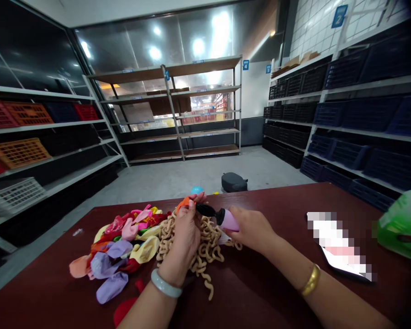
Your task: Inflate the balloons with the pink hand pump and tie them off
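In my right hand is a lilac hand balloon pump with a black nozzle end pointing left. My left hand is closed around an orange balloon, held at the tip of the nozzle. Under and around my left hand lies a heap of beige curly strands, their material unclear. Left of it is a loose pile of uninflated balloons in lilac, pink, yellow, red and orange. A red piece is partly hidden by my left forearm.
The dark red table carries a phone with a blurred screen and a green plastic package at right. Beyond its far edge are a blue balloon and a dark grey bag. Shelves with crates line both sides.
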Tool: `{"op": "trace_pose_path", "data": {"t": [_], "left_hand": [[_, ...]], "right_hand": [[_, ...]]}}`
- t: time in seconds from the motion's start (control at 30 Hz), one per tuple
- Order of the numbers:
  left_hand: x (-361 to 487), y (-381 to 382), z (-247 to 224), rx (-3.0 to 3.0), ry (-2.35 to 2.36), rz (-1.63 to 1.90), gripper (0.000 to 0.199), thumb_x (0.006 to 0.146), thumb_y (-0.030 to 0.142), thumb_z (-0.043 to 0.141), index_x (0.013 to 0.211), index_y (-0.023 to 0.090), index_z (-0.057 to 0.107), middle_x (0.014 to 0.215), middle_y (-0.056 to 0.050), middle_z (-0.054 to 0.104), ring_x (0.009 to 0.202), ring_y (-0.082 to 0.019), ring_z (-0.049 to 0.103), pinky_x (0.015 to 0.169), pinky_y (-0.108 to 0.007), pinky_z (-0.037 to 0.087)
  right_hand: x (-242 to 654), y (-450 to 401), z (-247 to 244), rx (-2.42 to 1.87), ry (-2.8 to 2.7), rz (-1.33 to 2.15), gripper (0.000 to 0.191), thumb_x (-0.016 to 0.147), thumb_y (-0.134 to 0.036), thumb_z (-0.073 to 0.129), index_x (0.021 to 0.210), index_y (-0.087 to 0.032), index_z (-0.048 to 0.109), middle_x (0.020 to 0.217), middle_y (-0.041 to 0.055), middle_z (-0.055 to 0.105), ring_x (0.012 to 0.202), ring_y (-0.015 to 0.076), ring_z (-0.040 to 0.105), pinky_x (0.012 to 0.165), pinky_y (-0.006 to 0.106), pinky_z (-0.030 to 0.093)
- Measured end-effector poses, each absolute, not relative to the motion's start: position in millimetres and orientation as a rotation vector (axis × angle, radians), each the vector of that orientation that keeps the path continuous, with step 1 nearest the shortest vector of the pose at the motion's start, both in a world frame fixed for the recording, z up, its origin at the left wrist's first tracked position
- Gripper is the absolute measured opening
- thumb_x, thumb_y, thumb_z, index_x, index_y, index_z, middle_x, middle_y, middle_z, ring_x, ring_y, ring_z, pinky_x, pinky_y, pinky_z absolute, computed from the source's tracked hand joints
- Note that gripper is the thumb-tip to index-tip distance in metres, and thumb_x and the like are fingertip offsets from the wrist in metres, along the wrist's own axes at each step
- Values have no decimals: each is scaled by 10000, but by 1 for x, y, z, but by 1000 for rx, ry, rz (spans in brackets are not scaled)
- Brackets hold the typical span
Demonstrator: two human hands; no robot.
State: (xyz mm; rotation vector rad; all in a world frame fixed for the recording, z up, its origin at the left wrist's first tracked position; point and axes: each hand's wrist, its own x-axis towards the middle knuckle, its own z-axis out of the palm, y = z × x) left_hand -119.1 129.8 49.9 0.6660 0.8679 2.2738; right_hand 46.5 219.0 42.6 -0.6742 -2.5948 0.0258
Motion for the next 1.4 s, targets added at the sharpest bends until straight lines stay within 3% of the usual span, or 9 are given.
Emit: {"op": "trace_pose_path", "data": {"t": [0.37, 0.57, 0.73, 1.0, 1.2, 1.4], "left_hand": [[-105, 130, 46, 585, 917, 2152, 257, 758, 311, 734, 908, 161, 590, 1052, -102, 698, 1050, -221, 627, 934, -365, 452], [-96, 125, 56, 487, 827, 2075, 243, 766, 307, 725, 898, 167, 577, 1023, -96, 684, 928, -210, 650, 839, -363, 498], [-91, 125, 62, 537, 719, 2178, 164, 808, 277, 680, 829, 160, 568, 811, -33, 624, 734, -150, 614, 757, -334, 508], [-172, 108, 81, 506, 622, 2420, 200, 768, 271, 717, 781, 167, 547, 738, -12, 554, 663, -150, 557, 585, -274, 459], [-188, 99, 87, 584, 599, 2473, 233, 780, 292, 711, 960, 176, 620, 750, -17, 557, 656, -132, 548, 585, -257, 454], [-144, 114, 75, 479, 614, 2346, 145, 775, 242, 713, 790, 159, 595, 801, -31, 617, 779, -162, 620, 813, -358, 507]], "right_hand": [[49, 223, 38, -679, -2595, 21, 327, 794, -480, 596, 969, -221, 500, 894, 48, 678, 746, 234, 644, 555, 303, 315], [50, 218, 43, -653, -2583, 75, 304, 813, -477, 579, 966, -224, 508, 907, 39, 675, 753, 228, 645, 555, 308, 320], [45, 208, 44, -654, -2600, 151, 322, 809, -489, 576, 977, -220, 521, 886, 45, 677, 739, 221, 644, 553, 297, 316], [43, 210, 43, -640, -2680, 201, 389, 818, -517, 572, 1080, -232, 537, 910, 56, 686, 780, 234, 650, 588, 292, 333], [46, 217, 40, -623, -2715, 179, 347, 801, -463, 599, 1041, -219, 541, 902, 62, 688, 767, 242, 648, 584, 295, 325], [49, 221, 41, -633, -2715, 169, 357, 800, -455, 601, 1048, -208, 533, 870, 69, 686, 757, 251, 646, 583, 299, 321]]}}
